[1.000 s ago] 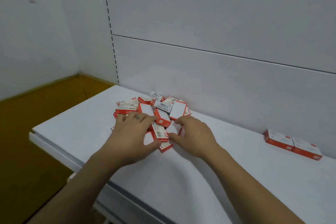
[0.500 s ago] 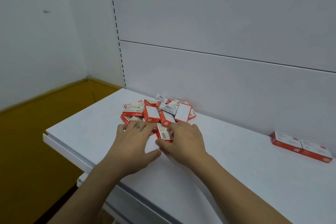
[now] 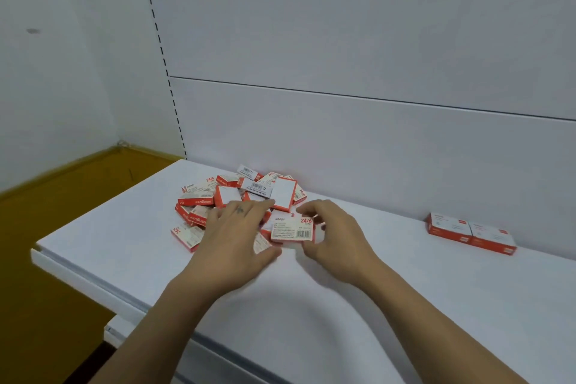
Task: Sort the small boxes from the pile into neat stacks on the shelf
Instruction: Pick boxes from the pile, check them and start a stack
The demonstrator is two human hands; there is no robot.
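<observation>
The box (image 3: 291,229) I pinch in my right hand (image 3: 338,235) reads "24/6" in red at its top right corner, with a barcode below it and rows of print too fine to read. In the pile (image 3: 229,195), "24/6" also stands on the far left box (image 3: 199,186) and, turned sideways, on the near left box (image 3: 187,235), and a long white box (image 3: 256,188) shows a barcode. On the two side boxes (image 3: 470,232) the print is too blurred to read.
</observation>
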